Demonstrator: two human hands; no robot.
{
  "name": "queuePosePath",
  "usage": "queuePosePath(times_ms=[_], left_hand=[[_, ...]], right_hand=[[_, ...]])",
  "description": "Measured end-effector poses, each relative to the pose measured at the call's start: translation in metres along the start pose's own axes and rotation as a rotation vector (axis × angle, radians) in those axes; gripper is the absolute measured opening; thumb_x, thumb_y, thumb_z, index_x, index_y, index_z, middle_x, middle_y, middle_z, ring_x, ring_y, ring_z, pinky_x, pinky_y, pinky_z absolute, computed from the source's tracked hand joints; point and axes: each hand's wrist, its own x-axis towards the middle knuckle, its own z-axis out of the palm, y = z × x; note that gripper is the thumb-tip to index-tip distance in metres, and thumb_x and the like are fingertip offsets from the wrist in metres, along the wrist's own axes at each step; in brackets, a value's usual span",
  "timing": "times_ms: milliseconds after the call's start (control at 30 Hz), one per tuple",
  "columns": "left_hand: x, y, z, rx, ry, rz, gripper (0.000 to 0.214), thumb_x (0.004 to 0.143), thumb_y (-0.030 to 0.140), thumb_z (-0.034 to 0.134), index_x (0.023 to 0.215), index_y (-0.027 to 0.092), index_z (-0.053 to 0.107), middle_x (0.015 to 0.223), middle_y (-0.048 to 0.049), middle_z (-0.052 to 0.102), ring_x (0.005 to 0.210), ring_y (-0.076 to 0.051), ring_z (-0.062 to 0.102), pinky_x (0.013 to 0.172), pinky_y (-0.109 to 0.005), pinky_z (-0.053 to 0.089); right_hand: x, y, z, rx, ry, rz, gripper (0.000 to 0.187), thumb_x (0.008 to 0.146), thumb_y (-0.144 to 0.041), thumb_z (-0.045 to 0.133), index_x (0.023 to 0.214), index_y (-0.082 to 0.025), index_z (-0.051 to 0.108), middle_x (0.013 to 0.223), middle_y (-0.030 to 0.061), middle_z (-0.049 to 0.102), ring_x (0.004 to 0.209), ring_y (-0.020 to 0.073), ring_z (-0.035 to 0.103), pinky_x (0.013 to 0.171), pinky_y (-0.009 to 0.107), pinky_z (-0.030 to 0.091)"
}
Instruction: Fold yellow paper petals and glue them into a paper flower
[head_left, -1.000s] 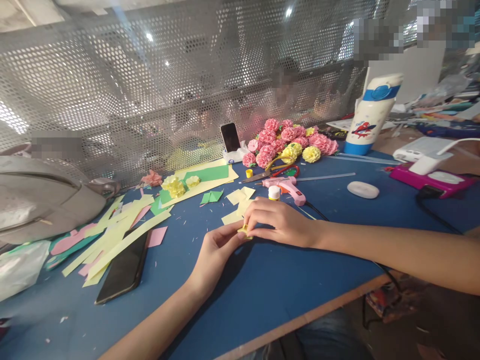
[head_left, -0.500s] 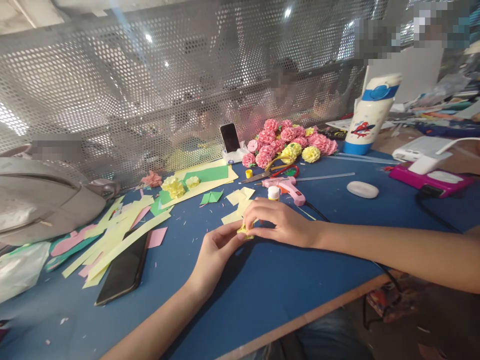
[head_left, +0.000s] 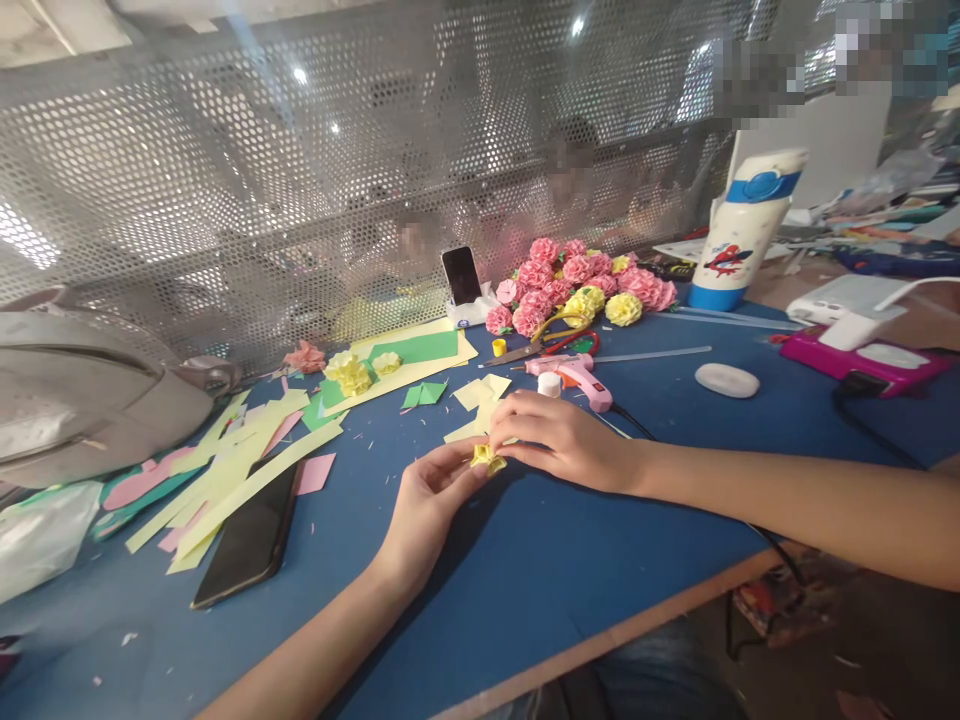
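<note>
A small folded yellow paper flower (head_left: 488,459) is pinched between the thumb and fingers of my left hand (head_left: 431,495), just above the blue table. My right hand (head_left: 574,440) has its bent fingers closed at the flower's right side, touching its edge. The right fingertips are partly hidden behind the flower and the hand itself. Just beyond my hands lie pale yellow paper squares (head_left: 482,392). A white-capped glue bottle (head_left: 549,384) and a pink glue gun (head_left: 577,378) are close behind my right hand.
Pink paper flowers (head_left: 536,275) are heaped at the back, near scissors (head_left: 525,350) and a propped phone (head_left: 460,273). Paper strips (head_left: 247,480) cover a dark phone (head_left: 251,550) at left, beside a grey bag (head_left: 97,390). A bottle (head_left: 742,240) and power strip (head_left: 862,360) stand right.
The right fingers have shifted slightly off the flower's top to its right side, so more of its folded opening shows. The left hand keeps its pinch in nearly the same place.
</note>
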Motion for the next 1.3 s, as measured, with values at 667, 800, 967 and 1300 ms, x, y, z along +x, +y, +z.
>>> queuePosePath(times_ms=[667,800,967,1300], left_hand=[[0.0001,-0.0032,-0.0026,0.021,0.008,-0.021,0.032,0.081,0.032,0.077,0.108,0.016,0.074,0.11,-0.0089,0.075,0.103,-0.024,0.068,0.097,-0.032,0.049],[0.0003,-0.0031,-0.002,0.019,0.004,-0.019,0.032,0.08,0.032,0.078,0.108,0.016,0.073,0.111,-0.0083,0.074,0.102,-0.022,0.068,0.097,-0.031,0.049],[-0.0003,0.0012,0.001,0.025,-0.059,-0.021,0.041,0.082,0.032,0.076,0.12,0.018,0.068,0.118,-0.0078,0.071,0.109,-0.024,0.065,0.098,-0.031,0.049],[-0.0011,0.0042,0.0027,-0.01,-0.055,-0.012,0.03,0.084,0.034,0.073,0.11,0.018,0.071,0.115,-0.0083,0.071,0.105,-0.024,0.066,0.098,-0.034,0.05]], right_hand=[[-0.0005,0.0024,0.0042,-0.035,0.071,-0.102,0.01,0.096,-0.016,0.056,0.09,-0.014,0.063,0.088,0.0069,0.067,0.086,0.0175,0.06,0.079,0.031,0.051],[-0.0005,0.0016,0.0031,-0.052,0.054,-0.1,0.009,0.096,-0.016,0.056,0.09,-0.013,0.064,0.088,0.0072,0.067,0.086,0.0175,0.059,0.08,0.031,0.05],[-0.0008,0.0018,0.0023,-0.025,0.023,-0.081,0.01,0.097,-0.015,0.055,0.1,-0.014,0.065,0.095,0.0077,0.068,0.092,0.0177,0.06,0.085,0.032,0.049],[-0.0002,-0.0024,-0.0029,0.018,0.095,-0.036,0.011,0.099,-0.013,0.049,0.103,-0.017,0.059,0.095,0.0063,0.065,0.094,0.017,0.059,0.086,0.032,0.049]])
